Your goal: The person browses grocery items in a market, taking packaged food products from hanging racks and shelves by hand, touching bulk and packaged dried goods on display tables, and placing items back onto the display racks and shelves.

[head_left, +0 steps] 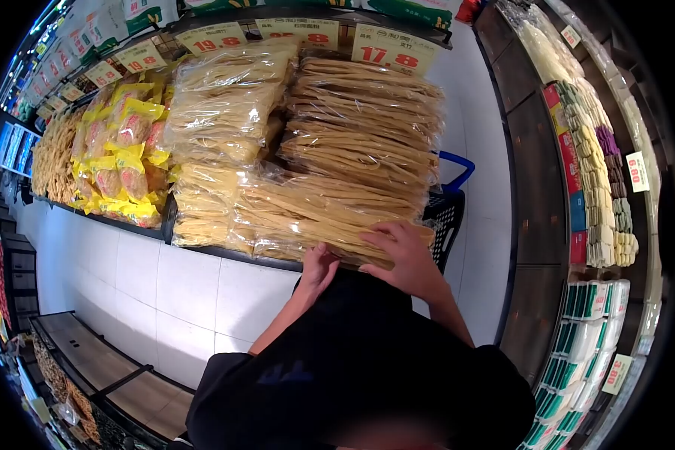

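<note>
Clear plastic packs of long tan dried sticks (360, 135) lie stacked on the display in front of me. My right hand (403, 259) rests on the front pack (315, 210) near its right end, fingers spread. At the front edge of that same pack is my left hand (320, 268), its fingers closed around the edge; how much plastic is between them is hidden. Paler packs (217, 112) are piled to the left of the darker ones.
Yellow-ended bags (131, 150) fill the display's left part. Price signs (394, 49) stand along the back. A black basket with a blue handle (457, 172) is just right of the display. Shelves with packaged goods (592, 172) line the right side.
</note>
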The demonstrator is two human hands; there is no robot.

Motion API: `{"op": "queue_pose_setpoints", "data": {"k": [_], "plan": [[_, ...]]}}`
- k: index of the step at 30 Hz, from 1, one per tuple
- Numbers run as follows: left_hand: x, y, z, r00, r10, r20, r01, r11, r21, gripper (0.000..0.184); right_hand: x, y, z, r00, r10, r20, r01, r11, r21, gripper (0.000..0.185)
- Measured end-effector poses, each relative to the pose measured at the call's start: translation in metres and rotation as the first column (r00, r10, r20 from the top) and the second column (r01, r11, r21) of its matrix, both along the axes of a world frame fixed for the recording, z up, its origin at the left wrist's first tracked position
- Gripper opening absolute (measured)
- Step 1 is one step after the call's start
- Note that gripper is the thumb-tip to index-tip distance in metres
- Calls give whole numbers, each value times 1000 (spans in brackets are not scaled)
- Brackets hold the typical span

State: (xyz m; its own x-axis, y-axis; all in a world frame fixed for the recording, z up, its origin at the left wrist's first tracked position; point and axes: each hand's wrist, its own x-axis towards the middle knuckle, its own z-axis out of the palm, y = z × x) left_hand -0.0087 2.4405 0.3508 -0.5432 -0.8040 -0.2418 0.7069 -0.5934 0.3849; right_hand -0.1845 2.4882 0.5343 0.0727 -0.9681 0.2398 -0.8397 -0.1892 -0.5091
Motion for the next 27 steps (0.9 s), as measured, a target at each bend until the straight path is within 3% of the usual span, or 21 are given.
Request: {"op": "queue_pose_setpoints", "data": {"k": [2, 4, 6, 8, 9, 11, 12, 14, 17, 22, 24, 27], "plan": [[3, -1, -1, 1000, -10, -12, 10, 1000, 15, 65, -17, -11, 7, 971, 116, 211, -150, 976, 155, 39], [5, 0, 0, 996, 39, -79, -42, 999, -27, 61, -42, -32, 3, 951, 30, 308, -109, 964, 241, 42], [13, 2, -14, 996, 29, -85, -32, 999, -30, 59, -84, -64, -40, 992, 49, 117, -54, 998, 45, 42], [22, 2, -27, 995, 27, -94, -32, 998, -48, 54, -97, -98, -42, 954, -210, 213, 157, 957, 244, 49], [24, 2, -25, 995, 24, -96, -29, 998, -49, 54, -105, -111, -49, 954, -213, 211, 160, 957, 243, 49], [28, 2, -18, 997, 30, -76, -36, 997, -72, 54, -115, -132, -77, 980, -128, -152, 149, 980, 135, 62], [32, 2, -25, 997, 20, -75, -24, 998, -50, 56, -114, -137, -89, 981, -123, -153, 144, 980, 136, 62], [36, 4, -31, 997, 46, -63, -49, 998, -44, 57, -108, -150, -108, 918, -67, -391, 171, 957, 236, 74], [36, 6, -24, 994, 96, -49, -97, 995, -38, 58, -103, -157, -121, 914, -99, -394, 164, 977, 136, 81], [31, 7, -28, 985, 149, -89, -152, 988, -33, 54, -98, -157, -93, 953, -79, -293, 149, 963, 224, 77], [32, 7, -35, 978, 115, -173, -125, 991, -47, 51, -96, -155, -83, 954, -84, -288, 157, 958, 241, 76], [33, 7, -37, 990, 72, -122, -76, 997, -32, 49, -97, -145, -65, 968, -97, -230, 135, 978, 156, 70]]}}
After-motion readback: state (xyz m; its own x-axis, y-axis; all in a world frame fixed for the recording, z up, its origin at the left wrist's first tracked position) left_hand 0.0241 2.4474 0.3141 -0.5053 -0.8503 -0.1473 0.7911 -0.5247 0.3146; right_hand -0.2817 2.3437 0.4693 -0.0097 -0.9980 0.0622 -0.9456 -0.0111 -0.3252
